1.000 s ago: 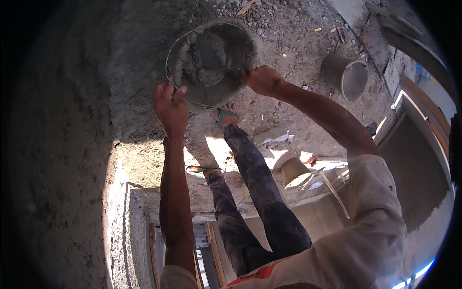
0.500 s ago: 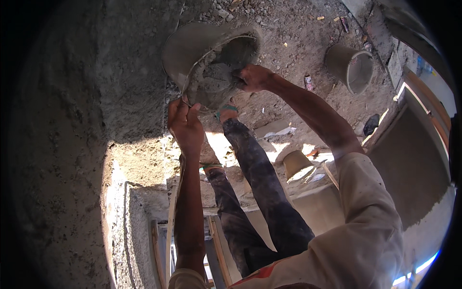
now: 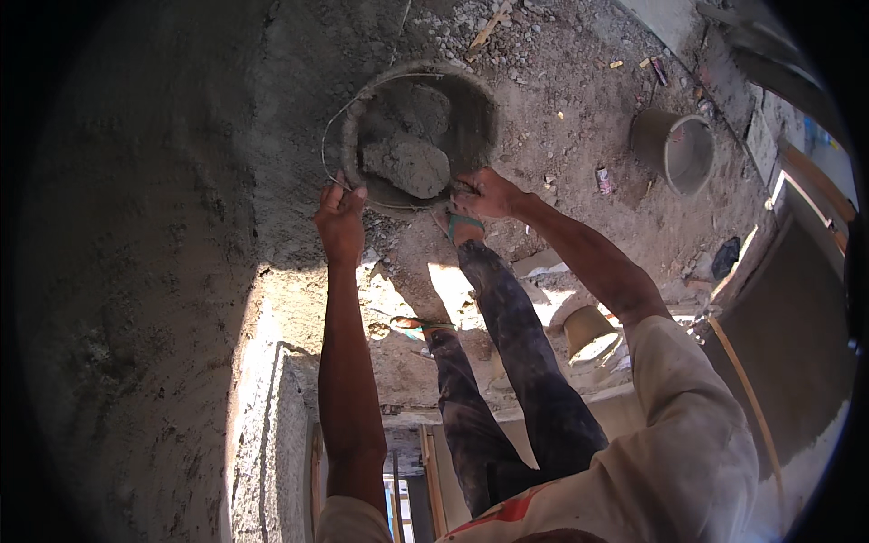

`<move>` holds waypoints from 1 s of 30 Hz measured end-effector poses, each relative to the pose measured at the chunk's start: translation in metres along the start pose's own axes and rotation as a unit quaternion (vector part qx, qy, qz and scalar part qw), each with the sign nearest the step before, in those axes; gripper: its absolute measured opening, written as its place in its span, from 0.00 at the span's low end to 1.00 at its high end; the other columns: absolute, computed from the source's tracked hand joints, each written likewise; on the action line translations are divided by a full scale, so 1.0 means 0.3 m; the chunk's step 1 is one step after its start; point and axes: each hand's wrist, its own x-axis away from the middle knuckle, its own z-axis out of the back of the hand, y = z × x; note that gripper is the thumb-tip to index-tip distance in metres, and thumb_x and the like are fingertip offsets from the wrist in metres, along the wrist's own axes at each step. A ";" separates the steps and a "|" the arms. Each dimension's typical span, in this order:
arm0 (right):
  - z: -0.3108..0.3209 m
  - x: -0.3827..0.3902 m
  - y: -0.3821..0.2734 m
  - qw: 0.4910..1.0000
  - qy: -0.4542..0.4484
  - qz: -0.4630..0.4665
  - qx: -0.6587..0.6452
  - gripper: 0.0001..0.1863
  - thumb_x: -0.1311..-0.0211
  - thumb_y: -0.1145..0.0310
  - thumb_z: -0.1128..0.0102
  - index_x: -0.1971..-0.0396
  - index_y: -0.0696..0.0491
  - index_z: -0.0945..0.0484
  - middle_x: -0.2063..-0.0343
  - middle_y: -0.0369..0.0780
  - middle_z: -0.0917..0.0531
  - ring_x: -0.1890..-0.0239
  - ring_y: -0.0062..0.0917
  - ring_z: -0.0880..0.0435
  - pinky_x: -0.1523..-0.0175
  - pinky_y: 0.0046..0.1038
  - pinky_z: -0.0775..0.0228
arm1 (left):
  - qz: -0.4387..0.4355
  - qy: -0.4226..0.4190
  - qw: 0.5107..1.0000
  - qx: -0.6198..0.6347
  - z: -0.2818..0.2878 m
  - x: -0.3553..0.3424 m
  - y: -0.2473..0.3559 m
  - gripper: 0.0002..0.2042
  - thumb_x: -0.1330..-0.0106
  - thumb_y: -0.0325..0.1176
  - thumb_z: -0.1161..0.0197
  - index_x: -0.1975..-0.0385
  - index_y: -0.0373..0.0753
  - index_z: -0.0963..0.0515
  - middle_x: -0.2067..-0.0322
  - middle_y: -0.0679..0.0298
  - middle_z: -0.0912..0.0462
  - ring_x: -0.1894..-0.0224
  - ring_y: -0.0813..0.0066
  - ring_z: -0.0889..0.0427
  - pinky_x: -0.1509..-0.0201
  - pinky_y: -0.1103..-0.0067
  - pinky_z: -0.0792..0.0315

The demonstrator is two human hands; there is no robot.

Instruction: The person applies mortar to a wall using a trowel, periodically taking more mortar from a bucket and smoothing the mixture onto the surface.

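Note:
A grey bucket (image 3: 484, 118) caked with mortar tips its mouth toward me at the upper middle. Inside it lies a wet lump of mortar (image 3: 412, 167). My left hand (image 3: 339, 222) is closed on the lower left of the rim, where the thin wire handle (image 3: 324, 145) loops down. At the lower right of the rim, my right hand (image 3: 489, 193) has its fingers curled in at the mouth. Something dark shows at those fingertips; whether it is a tool or the rim itself is hidden.
A rough grey plastered surface (image 3: 136, 271) fills the left side. Another bucket (image 3: 656, 145) lies tipped on the rubble-strewn ground at right, and a smaller container (image 3: 588, 330) sits lower down. My sandalled feet (image 3: 466, 226) stand just below the bucket.
The bucket has turned so its mouth faces me more fully and shows more mortar. My right hand has moved down and slightly right. The whole view has shifted.

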 end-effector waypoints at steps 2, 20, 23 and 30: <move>0.036 0.063 0.012 0.997 0.070 0.030 0.019 0.23 0.36 0.60 0.38 0.46 0.60 0.20 0.58 0.57 0.14 0.51 0.49 0.13 0.45 0.43 0.24 | 0.000 -0.010 1.000 -0.028 -0.049 0.066 0.046 0.29 0.28 0.25 0.34 0.29 0.28 0.34 0.32 0.50 0.28 0.37 0.63 0.21 0.34 0.76 0.28; -0.338 1.286 -1.435 0.853 0.131 0.156 -0.480 0.07 0.38 0.72 0.53 0.63 0.52 0.26 0.80 0.35 0.28 0.87 0.21 0.31 0.84 0.27 0.37 | -0.005 0.156 0.959 -0.235 0.813 1.545 -0.034 0.30 0.32 0.43 0.30 0.36 0.28 0.25 0.45 0.42 0.17 0.39 0.51 0.20 0.34 0.63 0.27; -0.422 1.575 -1.821 0.789 0.122 0.311 -0.515 0.09 0.32 0.69 0.55 0.58 0.52 0.26 0.79 0.35 0.29 0.86 0.20 0.31 0.84 0.27 0.35 | -0.036 0.206 0.958 -0.196 0.956 1.711 0.070 0.29 0.31 0.42 0.30 0.36 0.29 0.25 0.44 0.43 0.18 0.38 0.51 0.20 0.34 0.63 0.27; -0.696 2.227 -2.748 0.542 0.175 0.670 -0.476 0.26 0.24 0.73 0.50 0.30 0.58 0.42 0.68 0.35 0.29 0.76 0.15 0.27 0.82 0.22 0.27 | -0.045 0.340 0.933 -0.105 1.294 2.275 0.021 0.27 0.29 0.39 0.32 0.35 0.30 0.26 0.42 0.44 0.19 0.38 0.52 0.20 0.34 0.63 0.27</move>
